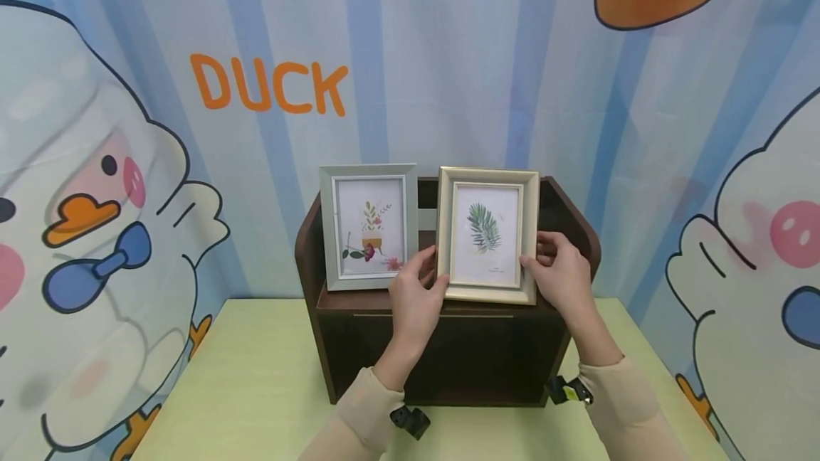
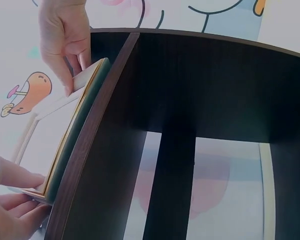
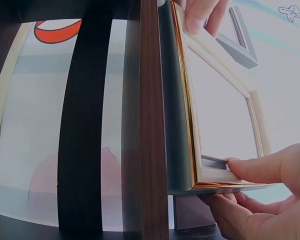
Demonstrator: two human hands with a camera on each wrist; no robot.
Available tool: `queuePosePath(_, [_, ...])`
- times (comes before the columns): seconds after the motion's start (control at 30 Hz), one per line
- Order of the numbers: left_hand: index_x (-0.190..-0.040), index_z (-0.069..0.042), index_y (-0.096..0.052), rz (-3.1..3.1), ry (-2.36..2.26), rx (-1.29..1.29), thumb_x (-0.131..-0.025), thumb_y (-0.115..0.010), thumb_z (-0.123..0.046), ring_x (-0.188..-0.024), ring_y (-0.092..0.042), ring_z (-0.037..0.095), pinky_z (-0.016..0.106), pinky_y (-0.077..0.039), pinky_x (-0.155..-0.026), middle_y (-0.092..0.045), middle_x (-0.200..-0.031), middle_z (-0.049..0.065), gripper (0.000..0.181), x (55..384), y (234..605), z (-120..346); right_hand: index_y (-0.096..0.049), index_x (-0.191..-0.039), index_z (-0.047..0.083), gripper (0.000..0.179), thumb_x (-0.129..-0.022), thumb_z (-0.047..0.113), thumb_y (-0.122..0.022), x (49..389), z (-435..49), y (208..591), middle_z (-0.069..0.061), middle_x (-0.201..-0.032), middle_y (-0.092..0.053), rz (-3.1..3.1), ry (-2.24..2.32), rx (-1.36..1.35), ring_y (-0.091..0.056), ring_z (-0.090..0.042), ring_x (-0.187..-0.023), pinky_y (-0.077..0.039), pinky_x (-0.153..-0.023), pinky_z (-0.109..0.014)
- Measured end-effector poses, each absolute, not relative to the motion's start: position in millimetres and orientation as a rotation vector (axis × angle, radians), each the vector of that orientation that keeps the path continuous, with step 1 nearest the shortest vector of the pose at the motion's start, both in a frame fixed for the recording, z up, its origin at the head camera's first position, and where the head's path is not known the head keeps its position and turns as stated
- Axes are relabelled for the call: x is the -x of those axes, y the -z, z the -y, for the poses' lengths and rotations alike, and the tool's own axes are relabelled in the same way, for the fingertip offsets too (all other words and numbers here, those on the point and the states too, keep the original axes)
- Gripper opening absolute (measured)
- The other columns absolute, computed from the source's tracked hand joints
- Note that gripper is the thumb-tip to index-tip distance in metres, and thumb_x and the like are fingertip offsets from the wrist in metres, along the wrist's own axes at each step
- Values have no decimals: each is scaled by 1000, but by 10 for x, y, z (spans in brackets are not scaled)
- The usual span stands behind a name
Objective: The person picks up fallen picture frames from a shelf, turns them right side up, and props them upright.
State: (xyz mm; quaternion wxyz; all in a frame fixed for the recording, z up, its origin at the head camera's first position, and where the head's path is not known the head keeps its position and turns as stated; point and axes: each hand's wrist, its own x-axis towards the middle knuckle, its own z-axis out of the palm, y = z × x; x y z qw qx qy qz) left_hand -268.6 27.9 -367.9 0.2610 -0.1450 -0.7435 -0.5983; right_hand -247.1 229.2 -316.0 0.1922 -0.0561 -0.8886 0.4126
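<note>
In the head view, a person's left hand and right hand grasp a cream picture frame with gilt edging, which holds a green leaf print; it stands at the right of the dark brown wooden shelf unit, in front of its upper tier. The left thumb presses the lower left of its face and the right thumb the right side, with fingers behind. Just left of it, a pale grey-green picture frame with a plant print leans slightly back on the same tier. The unit stands on a pale yellow-green table, with a striped duck-print curtain on the far side. In the left wrist view, the near hand pinches one edge of the cream frame and the far hand the opposite edge, beside the brown board. In the right wrist view, the right thumb lies on the frame's front, its fingers underneath; whether the frame's base bears on the board, I cannot tell.
</note>
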Motion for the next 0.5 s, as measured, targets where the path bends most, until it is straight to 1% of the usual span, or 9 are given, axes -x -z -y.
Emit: queuePosePath(0.5, [-121,-2,-62,2001,1587,405,-85,-66,0,-101,-67,23,30,-55,-84,-67,-113,15,36,2731,3660,-274,-44,-135,2,49,-91,15,-62,2500,-2294,3219,-22,-124,-56,2416,-1207,126,-58,-36,-113,-52,-90,-47])
